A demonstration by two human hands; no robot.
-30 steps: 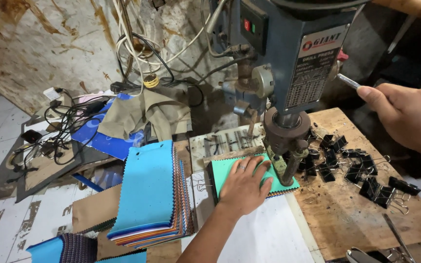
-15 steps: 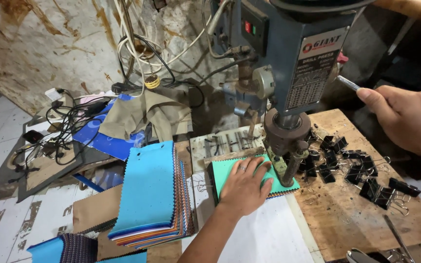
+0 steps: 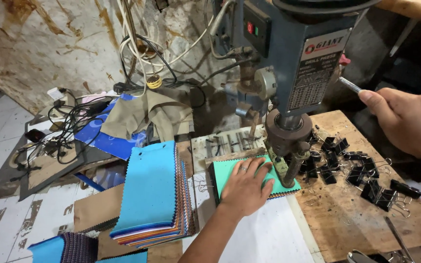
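Comparing with a second ago, we see little change: our left hand (image 3: 245, 187) still presses flat on the green swatch stack (image 3: 230, 171), right hand (image 3: 408, 122) still grasping the drill lever (image 3: 350, 84).

The left hand (image 3: 246, 187) is pressing flat on the green swatch stack (image 3: 230, 174) under the drill press (image 3: 288, 73); the right hand (image 3: 408, 122) is gripping its feed lever (image 3: 350, 85), beside black binder clips (image 3: 366, 178).

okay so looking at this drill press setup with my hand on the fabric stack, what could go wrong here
The left hand presses flat on the green swatch stack right beside the drill chuck, so the fingers could get caught. The stack seems held only by that hand and might spin. Loose binder clips lie near the chuck.
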